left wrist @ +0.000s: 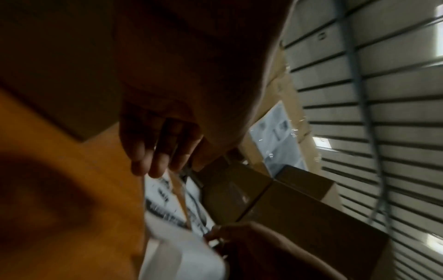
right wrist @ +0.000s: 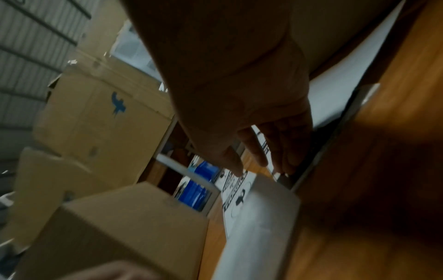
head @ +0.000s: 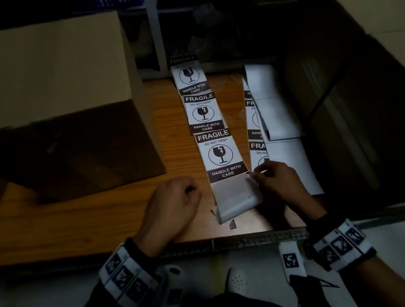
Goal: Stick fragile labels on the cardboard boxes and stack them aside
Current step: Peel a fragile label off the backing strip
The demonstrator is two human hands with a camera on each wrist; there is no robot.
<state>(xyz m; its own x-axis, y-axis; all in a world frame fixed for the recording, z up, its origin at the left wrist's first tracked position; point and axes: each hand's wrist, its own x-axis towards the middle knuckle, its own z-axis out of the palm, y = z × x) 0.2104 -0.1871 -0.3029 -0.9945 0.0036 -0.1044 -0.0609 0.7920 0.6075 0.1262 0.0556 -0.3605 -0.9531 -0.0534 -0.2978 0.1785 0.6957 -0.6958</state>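
The right hand (head: 280,182) pinches the near corner of the lowest fragile label (head: 222,154) on a label strip (head: 206,117), whose long axis runs away from the person, print upright to them. The left hand (head: 174,205) rests loosely curled just left of the strip, holding nothing. A second strip (head: 253,121) lies to the right under blank backing sheets (head: 275,108). A closed cardboard box (head: 46,78) stands at left on the wooden surface (head: 102,216); more cartons (head: 369,5) crowd the dim right side.
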